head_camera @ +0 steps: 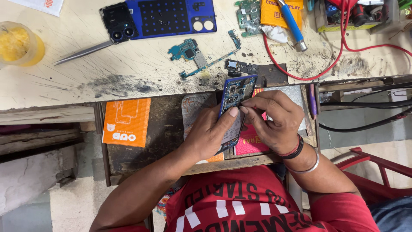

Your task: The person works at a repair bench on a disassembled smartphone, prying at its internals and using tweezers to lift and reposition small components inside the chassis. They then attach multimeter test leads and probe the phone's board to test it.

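Note:
My left hand point(210, 133) grips an opened blue phone point(235, 96) from below, its circuit side up and its top pointing away from me. My right hand point(274, 120) rests on the phone's right edge, and its fingertips meet my left thumb at the phone's middle. Whether anything small is pinched there I cannot tell. A blue back cover point(171, 17) with a black camera block lies on the bench at the top. Below it sits a teal circuit board point(189, 51) with a flex strip.
Metal tweezers point(86, 52) lie left of the cover. A yellow-filled cup point(17, 43) stands at far left. An orange padded packet point(126, 122) sits in the open drawer. A blue-handled tool point(292, 23), a red cable point(339, 56) and another board point(248, 15) crowd the top right.

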`<state>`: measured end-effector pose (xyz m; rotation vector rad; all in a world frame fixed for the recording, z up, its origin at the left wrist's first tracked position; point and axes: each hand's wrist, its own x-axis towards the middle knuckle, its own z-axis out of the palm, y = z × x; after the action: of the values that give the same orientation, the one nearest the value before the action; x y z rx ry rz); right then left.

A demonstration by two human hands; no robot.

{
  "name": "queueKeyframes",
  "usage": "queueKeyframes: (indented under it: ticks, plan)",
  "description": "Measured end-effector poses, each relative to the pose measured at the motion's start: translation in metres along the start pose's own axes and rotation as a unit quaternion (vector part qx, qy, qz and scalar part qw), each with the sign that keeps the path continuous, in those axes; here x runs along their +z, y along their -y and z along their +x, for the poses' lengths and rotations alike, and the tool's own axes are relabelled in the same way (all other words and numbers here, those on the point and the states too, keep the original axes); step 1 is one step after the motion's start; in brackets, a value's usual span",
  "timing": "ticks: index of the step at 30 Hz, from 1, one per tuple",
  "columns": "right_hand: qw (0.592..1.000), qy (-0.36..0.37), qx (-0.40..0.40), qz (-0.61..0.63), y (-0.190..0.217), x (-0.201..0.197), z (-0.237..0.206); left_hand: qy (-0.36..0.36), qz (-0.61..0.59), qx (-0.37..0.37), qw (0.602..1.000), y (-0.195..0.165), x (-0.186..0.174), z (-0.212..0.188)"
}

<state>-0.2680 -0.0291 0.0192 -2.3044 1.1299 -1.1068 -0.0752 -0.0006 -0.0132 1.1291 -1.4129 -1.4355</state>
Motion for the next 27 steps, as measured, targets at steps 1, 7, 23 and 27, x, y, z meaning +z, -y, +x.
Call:
queueKeyframes:
  ticks: [1, 7, 23, 27]
  plan:
    - [1.000, 0.001, 0.001, -0.001, -0.0002, 0.0001, 0.0001, -0.002, 0.013, -0.007, 1.000, -0.0004, -0.0003, 0.0000]
    - [1.000, 0.009, 0.004, -0.003, 0.0007, -0.0009, 0.0006, 0.003, 0.009, 0.009, 1.000, -0.0011, -0.0005, -0.0006]
    - [0.999, 0.037, 0.002, -0.016, -0.0038, 0.0007, 0.0053, 0.016, 0.070, -0.004, 0.997, -0.0078, -0.0017, -0.0020]
    - [0.999, 0.037, 0.001, -0.032, -0.0042, 0.0014, 0.0046, 0.016, 0.075, -0.007, 0.997, -0.0078, -0.0014, -0.0019]
